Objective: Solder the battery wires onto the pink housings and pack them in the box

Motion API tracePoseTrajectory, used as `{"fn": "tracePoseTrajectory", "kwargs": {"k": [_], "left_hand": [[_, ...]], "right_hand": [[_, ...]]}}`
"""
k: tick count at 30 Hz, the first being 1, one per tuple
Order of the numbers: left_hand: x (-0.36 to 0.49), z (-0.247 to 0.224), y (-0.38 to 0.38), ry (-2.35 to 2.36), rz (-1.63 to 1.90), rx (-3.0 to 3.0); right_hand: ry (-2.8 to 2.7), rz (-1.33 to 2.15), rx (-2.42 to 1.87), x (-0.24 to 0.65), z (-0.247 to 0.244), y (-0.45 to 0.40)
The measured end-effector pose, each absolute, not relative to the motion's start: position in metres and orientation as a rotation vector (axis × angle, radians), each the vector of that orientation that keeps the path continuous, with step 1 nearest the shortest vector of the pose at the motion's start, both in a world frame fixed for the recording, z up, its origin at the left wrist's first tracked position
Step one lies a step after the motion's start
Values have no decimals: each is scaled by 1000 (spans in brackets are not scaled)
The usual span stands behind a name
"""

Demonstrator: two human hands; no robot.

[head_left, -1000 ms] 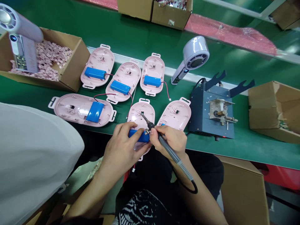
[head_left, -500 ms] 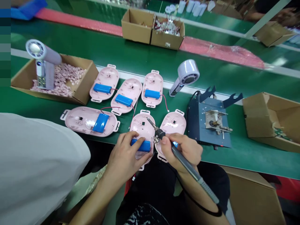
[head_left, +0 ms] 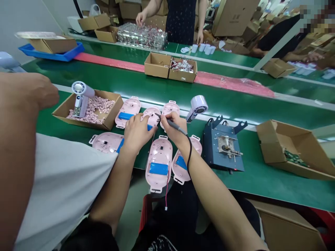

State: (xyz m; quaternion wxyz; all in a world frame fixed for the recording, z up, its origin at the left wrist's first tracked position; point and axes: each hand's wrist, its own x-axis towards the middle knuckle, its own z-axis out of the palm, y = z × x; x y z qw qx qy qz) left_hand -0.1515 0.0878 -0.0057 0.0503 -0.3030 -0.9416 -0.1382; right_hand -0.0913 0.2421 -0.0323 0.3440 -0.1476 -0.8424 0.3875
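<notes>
My right hand (head_left: 174,127) grips a soldering iron (head_left: 176,127) like a pen. The iron's tip is over a pink plastic shell (head_left: 151,113) in the back middle. My left hand (head_left: 137,132) is closed over that shell's left side, fingers and thumb around its blue battery pack (head_left: 149,127), which it partly hides. Closer to me lies another pink shell (head_left: 159,153) with a blue battery pack (head_left: 158,168), its red lead hanging over the table edge. Several similar shells lie around, one under my right forearm (head_left: 196,148).
A soldering iron stand (head_left: 222,148) is on the right, beside a carton with green boards (head_left: 295,157). A handheld fan (head_left: 197,104) stands behind. At left are a carton of pink pieces (head_left: 102,106), another fan (head_left: 81,96) and a neighbour's arm (head_left: 18,115). A person (head_left: 181,21) works opposite.
Both hands have moved away from me, from the front middle shell to the one behind it, the iron still in my right hand. The view has tilted up, and a neighbour's arm has entered at left.
</notes>
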Motion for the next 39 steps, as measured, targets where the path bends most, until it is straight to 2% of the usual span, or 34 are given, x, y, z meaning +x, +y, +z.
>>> {"fn": "tracePoseTrajectory", "kwargs": {"k": [5, 10, 39], "left_hand": [[-162, -25, 94, -3017, -368, -855], [-157, -32, 91, -2978, -406, -821], [-157, -28, 93, -3041, -437, -830]], "right_hand": [[-2282, 1101, -376, -115, -43, 240], [-2330, 1046, -454, -115, -50, 236], [-2430, 936, -445, -115, -59, 237]]}}
